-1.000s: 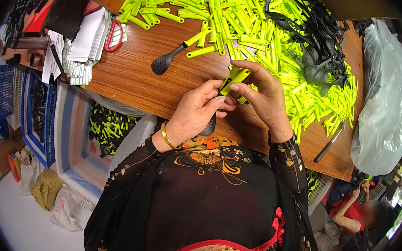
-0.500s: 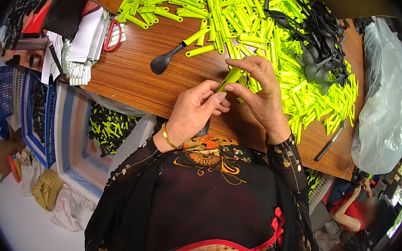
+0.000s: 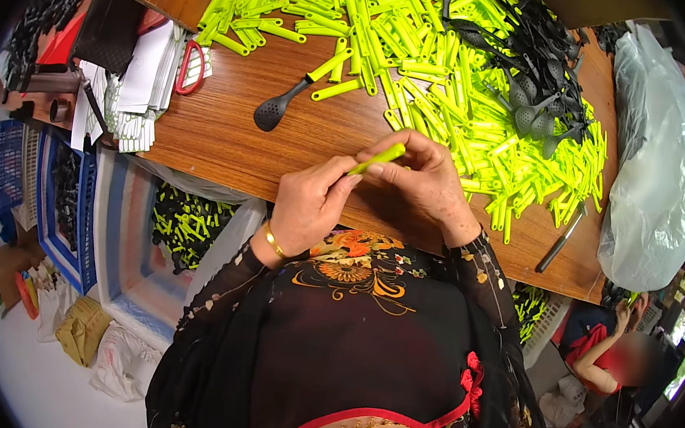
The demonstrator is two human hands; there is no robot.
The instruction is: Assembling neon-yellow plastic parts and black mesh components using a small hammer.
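Above the table's near edge, a lime-green handle [image 3: 383,159] is held up at a slant between my two hands. The fingers and thumb of my left hand [image 3: 308,201] close around its lower end; whatever lies inside that hand is hidden. My right hand [image 3: 427,182] pinches the same handle higher up, thumb in front and fingers behind. Beyond them on the table rests a black slotted spoon [image 3: 270,113] with a green handle fitted on it. A big heap of loose green handles [image 3: 419,82] spreads past my right hand, with black slotted spoon heads [image 3: 541,109] piled on its right.
Red-handled scissors [image 3: 192,69] and stacked papers [image 3: 148,75] occupy the table's left end. A dark-handled tool [image 3: 555,250] lies near the right edge beside a large plastic bag [image 3: 656,168]. Below left stands a lined crate [image 3: 127,268] of green-and-black pieces. A co-worker [image 3: 600,359] sits at right.
Both hands have come closer together, and my right fingers, spread apart before, now press on the handle. The handle has tipped toward the right. The black piece below my left hand is out of sight.
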